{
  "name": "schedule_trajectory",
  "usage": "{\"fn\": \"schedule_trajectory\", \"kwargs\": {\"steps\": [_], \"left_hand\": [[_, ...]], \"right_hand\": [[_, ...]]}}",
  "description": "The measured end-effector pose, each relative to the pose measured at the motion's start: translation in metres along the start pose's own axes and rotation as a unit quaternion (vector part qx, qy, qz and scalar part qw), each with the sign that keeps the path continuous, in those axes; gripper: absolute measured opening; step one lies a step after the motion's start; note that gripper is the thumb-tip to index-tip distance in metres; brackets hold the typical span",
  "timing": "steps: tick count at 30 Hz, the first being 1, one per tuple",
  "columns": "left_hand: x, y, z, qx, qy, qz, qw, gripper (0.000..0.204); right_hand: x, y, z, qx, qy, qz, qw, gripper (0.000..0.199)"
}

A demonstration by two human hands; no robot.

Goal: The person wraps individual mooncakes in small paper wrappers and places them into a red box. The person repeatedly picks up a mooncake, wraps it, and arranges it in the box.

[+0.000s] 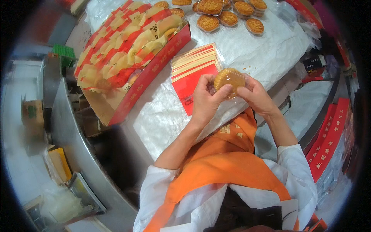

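Between my two hands is a golden-brown mooncake in a clear plastic tray, tilted on its edge. My left hand grips its left side, thumb across the front. On the other side my right hand pinches the clear plastic rim with thumb and fingers. Just beyond and left of my hands, a fanned stack of red and cream paper bags lies on the white-covered table. More mooncakes in clear trays are grouped at the far side, some stacked.
To the left stands a long red carton filled with rows of red and cream wrapped mooncakes. A steel counter curves along the left. Red printed strips and plastic wrap lie at the right. Crumbs dot the table beyond my right hand.
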State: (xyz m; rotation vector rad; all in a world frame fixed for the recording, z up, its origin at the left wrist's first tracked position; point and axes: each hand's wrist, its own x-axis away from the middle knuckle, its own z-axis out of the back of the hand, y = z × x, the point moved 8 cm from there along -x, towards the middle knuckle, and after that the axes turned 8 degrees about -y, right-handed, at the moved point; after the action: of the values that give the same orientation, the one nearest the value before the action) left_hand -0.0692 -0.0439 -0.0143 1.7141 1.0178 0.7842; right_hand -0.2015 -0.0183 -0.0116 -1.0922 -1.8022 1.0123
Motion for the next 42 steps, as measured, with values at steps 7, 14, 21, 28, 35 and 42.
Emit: {"fn": "schedule_trajectory", "kwargs": {"steps": [7, 14, 21, 28, 35, 42], "left_hand": [[0.000, -0.013, 0.010, -0.017, 0.027, -0.041, 0.999, 0.040], [0.008, -0.014, 0.021, -0.652, 0.000, -0.120, 0.749, 0.039], [0.004, -0.025, 0.022, -0.685, 0.011, -0.199, 0.701, 0.026], [0.015, -0.017, 0.029, -0.584, 0.031, -0.213, 0.782, 0.024], [0.017, -0.015, 0.029, -0.574, 0.021, -0.242, 0.782, 0.024], [0.022, 0.004, 0.024, -0.540, 0.036, -0.297, 0.787, 0.020]], "right_hand": [[0.015, 0.012, 0.035, -0.048, 0.114, 0.020, 0.992, 0.036], [0.022, 0.018, 0.081, 0.002, 0.172, 0.043, 0.984, 0.032], [0.019, 0.020, 0.077, -0.005, 0.174, 0.040, 0.984, 0.029], [-0.007, 0.018, 0.074, 0.001, 0.172, 0.048, 0.984, 0.029], [-0.034, 0.038, 0.051, 0.135, 0.051, -0.079, 0.986, 0.026], [-0.039, 0.022, 0.037, 0.196, 0.036, -0.076, 0.977, 0.044]]}}
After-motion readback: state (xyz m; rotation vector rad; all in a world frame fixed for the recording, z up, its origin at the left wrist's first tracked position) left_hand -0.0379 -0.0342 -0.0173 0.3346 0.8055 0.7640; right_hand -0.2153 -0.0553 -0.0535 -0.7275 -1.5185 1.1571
